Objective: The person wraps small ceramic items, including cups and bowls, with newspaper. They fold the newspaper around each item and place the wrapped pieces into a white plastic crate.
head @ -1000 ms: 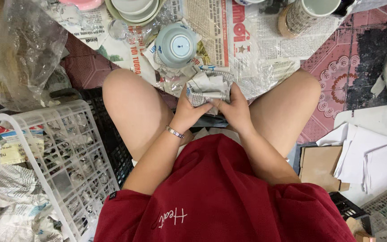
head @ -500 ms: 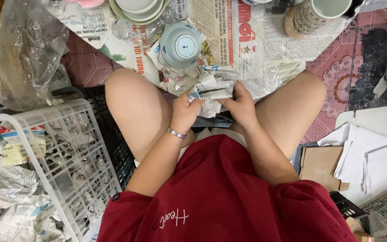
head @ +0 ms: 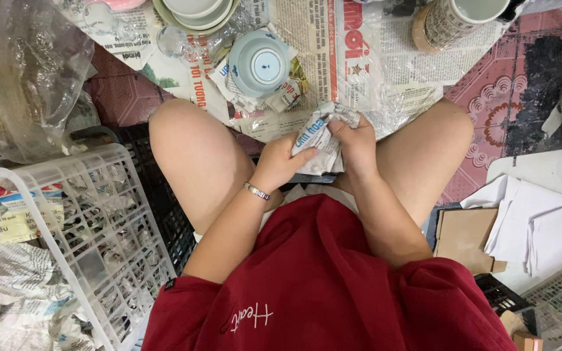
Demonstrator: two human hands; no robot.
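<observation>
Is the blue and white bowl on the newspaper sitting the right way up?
No, the blue and white ceramic bowl lies upside down, its round foot ring facing up.

Bright, even light from overhead, with only soft shadows between the knees. Glare glints off the clear plastic bag (head: 30, 78) at ten o'clock. Focus is sharp; the edges bow slightly.

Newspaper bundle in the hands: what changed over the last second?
Both hands, left hand and right hand, kept their grip on the newspaper bundle and worked it from a flatter wad between the knees into a tighter, upright crumple, raised slightly toward the overturned bowl. Nothing was let go. The bowl, the stacked dishes, the white basket and the patterned cup stayed put.
</observation>
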